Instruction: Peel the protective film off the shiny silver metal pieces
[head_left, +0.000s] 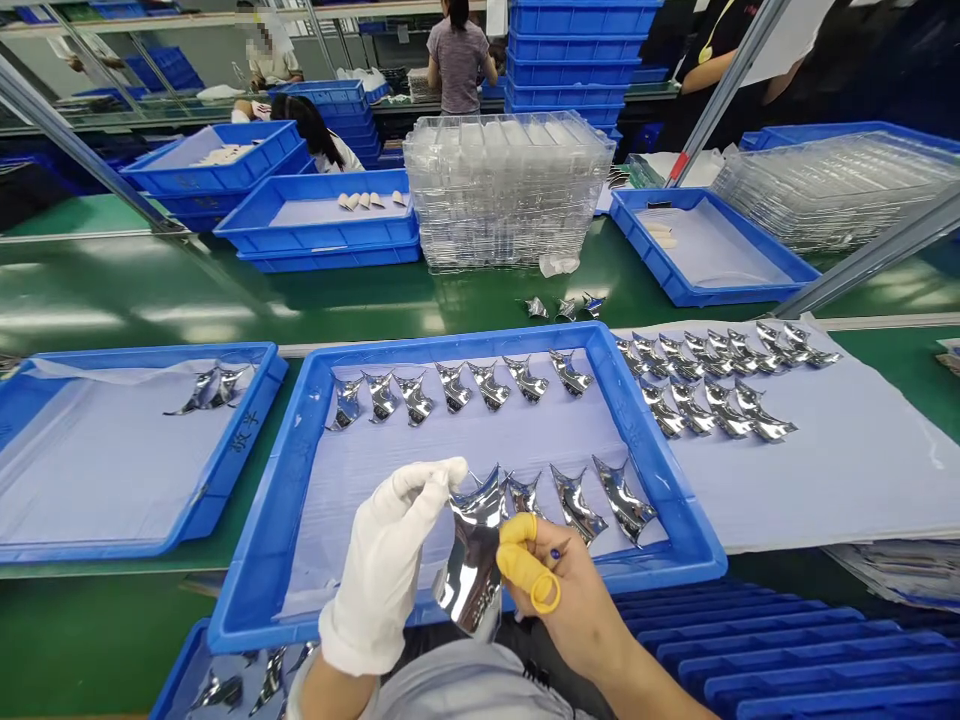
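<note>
In a white glove, my left hand (386,550) pinches the upper left corner of a shiny chrome-plated part (474,560) with pointed corners and a curved face. My right hand (566,585), with yellow finger cots on its fingers, grips the same part by its right edge. A small dark blue tip (555,553), perhaps of a pen, shows between the right fingers. The part is held up over the near side of a blue tray (315,400) lined with white sheet. Similar chrome parts (576,505) lie in this tray in two rows, the near row partly hidden by my hands.
More chrome parts lie on a white cloth (757,480) at right. A left tray (247,440) holds two. Beyond stand stacked clear plastic trays (506,190) and a blue tray (720,285). Slanting metal posts (877,250) flank the bench. Several people work behind.
</note>
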